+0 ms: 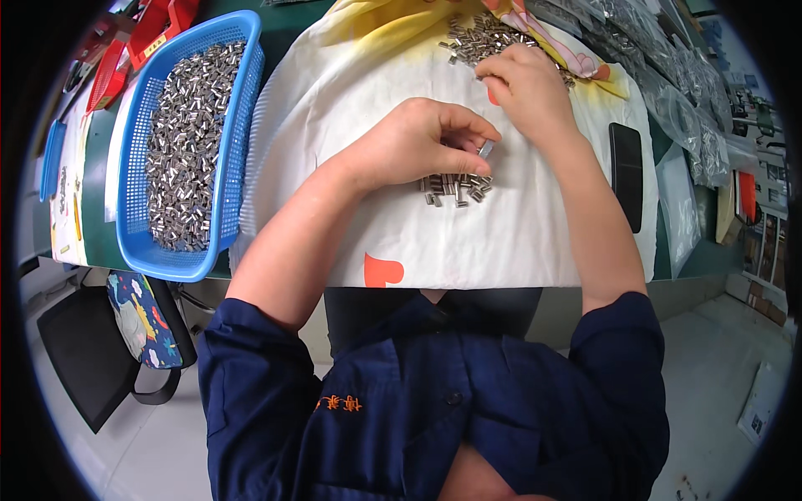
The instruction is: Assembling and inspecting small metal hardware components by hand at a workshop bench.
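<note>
My left hand [422,144] is closed, thumb and fingers pinching a small silver metal cylinder [485,149]. Just below it, a small cluster of similar metal cylinders [455,190] lies on the white cloth [376,225], partly covered by the hand. Farther off and to the right, my right hand [528,88] is at the near edge of a larger heap of metal cylinders [484,37]. Its thumb and fingertips are pressed together; whatever may be between them is too small to make out.
A blue plastic basket [249,92] full of metal cylinders stands at the left, with red bins [159,33] behind it. A black phone [626,177] lies on the cloth at the right. Clear plastic bags [668,100] are piled at the far right. A chair [88,355] stands lower left.
</note>
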Tool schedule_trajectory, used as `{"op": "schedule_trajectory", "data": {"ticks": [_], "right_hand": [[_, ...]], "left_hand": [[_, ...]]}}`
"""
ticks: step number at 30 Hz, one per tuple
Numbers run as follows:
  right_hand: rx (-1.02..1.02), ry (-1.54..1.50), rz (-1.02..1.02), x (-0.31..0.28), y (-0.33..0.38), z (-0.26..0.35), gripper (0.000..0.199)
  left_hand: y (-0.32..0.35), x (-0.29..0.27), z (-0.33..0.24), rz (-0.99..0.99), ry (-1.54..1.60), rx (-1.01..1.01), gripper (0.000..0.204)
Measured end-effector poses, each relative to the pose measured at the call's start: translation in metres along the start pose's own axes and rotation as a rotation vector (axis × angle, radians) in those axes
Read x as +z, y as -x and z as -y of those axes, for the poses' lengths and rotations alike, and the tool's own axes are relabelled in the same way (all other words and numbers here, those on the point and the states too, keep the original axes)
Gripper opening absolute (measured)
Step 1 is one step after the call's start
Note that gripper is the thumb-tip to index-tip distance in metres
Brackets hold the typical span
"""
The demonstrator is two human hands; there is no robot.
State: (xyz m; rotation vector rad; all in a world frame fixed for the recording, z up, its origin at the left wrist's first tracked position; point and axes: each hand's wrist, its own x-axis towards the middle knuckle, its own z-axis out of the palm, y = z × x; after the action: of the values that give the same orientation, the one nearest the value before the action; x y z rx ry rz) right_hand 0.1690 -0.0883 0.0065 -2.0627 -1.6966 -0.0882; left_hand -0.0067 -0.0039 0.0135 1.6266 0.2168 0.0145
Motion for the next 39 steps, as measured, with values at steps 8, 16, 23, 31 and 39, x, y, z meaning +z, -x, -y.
{"op": "schedule_trajectory", "data": {"ticks": [8, 16, 23, 31, 39], "right_hand": [[0.024, 0.008, 0.015, -0.007, 0.015, 0.013, 0.01], [0.269, -0.878, -0.026, -0.015, 0.042, 0.03, 0.01], [0.149, -0.533, -0.163, -0.019, 0.042, 0.043, 0.007], [0.139, -0.501, -0.241, -0.014, 0.043, 0.047, 0.007], [0.141, -0.546, -0.16, -0.019, 0.043, 0.045, 0.007]], "left_hand": [[-0.005, -0.003, 0.01, -0.058, 0.159, 0.019, 0.033], [-0.009, -0.004, 0.012, -0.211, 0.405, 0.062, 0.037], [-0.01, -0.002, 0.013, -0.215, 0.396, 0.037, 0.036], [-0.01, 0.003, 0.012, -0.342, 0.232, 0.052, 0.035], [-0.008, -0.001, 0.012, -0.289, 0.26, 0.081, 0.036]]}}
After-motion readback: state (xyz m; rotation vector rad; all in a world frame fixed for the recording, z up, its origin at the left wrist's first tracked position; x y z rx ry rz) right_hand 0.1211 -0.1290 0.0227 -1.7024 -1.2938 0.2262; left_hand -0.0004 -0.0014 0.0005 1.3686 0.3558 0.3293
